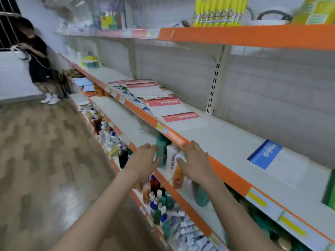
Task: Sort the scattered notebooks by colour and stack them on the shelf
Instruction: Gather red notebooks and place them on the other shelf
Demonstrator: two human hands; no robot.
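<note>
Several red-topped notebooks point(164, 104) lie scattered and overlapping on the white shelf point(223, 142) with the orange front edge, to my left. The nearest red one point(181, 117) lies flat by itself. A blue notebook point(266, 153) lies alone further right, and a green one point(329, 192) shows at the right frame edge. My left hand point(145, 159) and my right hand point(196, 161) reach forward empty, fingers loosely spread, just below and at the shelf's front edge. Neither holds anything.
Bottles point(163, 151) of detergent and toiletries crowd the lower shelves under my hands. An upper shelf point(235, 36) carries yellow packets point(219, 11) and boxes. A person in dark clothes point(38, 58) stands at the aisle's far left end. Wood-pattern floor lies to the left.
</note>
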